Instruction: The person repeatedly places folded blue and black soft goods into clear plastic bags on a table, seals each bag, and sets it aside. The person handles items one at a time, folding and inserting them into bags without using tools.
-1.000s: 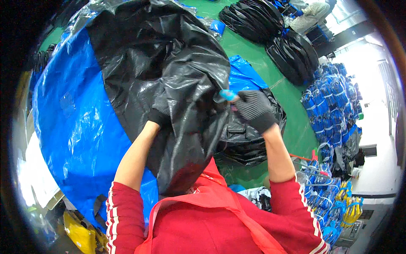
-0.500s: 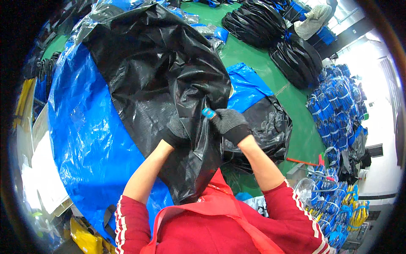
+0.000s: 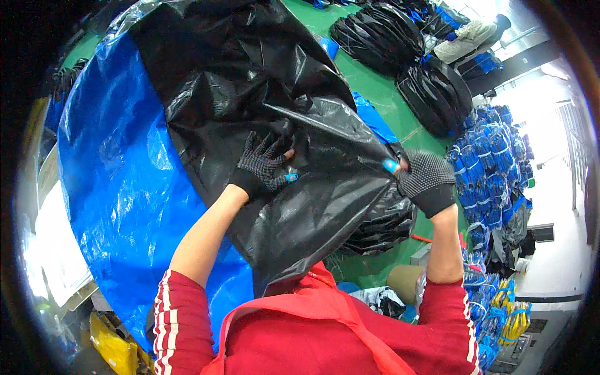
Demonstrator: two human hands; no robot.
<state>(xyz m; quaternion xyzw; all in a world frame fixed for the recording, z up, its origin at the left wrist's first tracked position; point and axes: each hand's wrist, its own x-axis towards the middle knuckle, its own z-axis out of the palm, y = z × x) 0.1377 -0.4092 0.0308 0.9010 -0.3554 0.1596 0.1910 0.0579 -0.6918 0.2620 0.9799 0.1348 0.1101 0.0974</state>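
Observation:
A large glossy plastic sheet, black with a wide blue band on its left, spreads out in front of me. My left hand, in a black dotted glove, lies flat on the black part with its fingers spread. Out to the right, my right hand, gloved alike, grips the sheet's right edge between thumb and fingers and draws it taut into a point. Blue wrapping shows on both thumbs. The fingers of my right hand are partly hidden and slightly blurred.
Below the sheet's right edge lies a folded black bundle on the green floor. Big black bundles lie at the far right. Tied blue stacks stand along the right side. A person is bent over behind them.
My hands have moved apart. The right hand has pulled the sheet's edge out to the right, while the left has opened flat on the sheet. Creases between them have stretched out.

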